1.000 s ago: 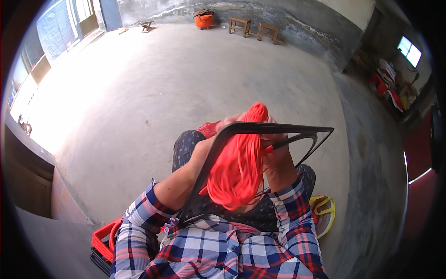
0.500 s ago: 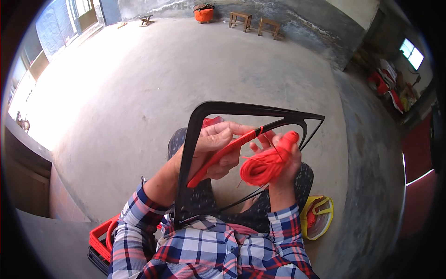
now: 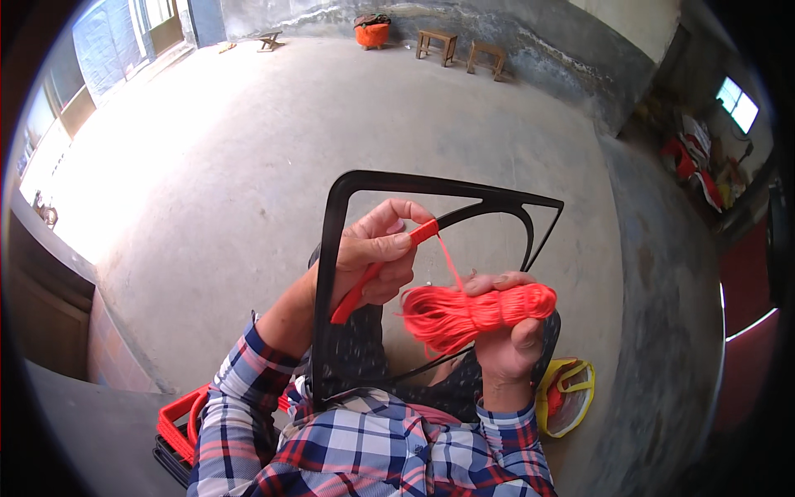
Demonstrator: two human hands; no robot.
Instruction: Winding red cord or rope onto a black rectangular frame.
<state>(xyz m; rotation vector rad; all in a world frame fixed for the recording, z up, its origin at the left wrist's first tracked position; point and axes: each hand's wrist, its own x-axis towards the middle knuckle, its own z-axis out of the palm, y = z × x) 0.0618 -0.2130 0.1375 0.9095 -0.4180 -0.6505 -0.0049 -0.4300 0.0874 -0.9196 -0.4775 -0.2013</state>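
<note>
Cord (image 3: 476, 311), bright orange, now bunched into a tight hank across the right hand (image 3: 505, 331), fingers curled shut around it, no longer draped loose over the black frame (image 3: 331, 273). Single strand runs up to a flat orange needle (image 3: 377, 269), pinched between thumb and fingers of the left hand (image 3: 377, 257) inside the frame's upper left corner. Looks ready for threading.

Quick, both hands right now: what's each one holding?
Left hand: closed on a flat red stick, against the black frame.
Right hand: closed around a bundle of orange-red cord.
</note>
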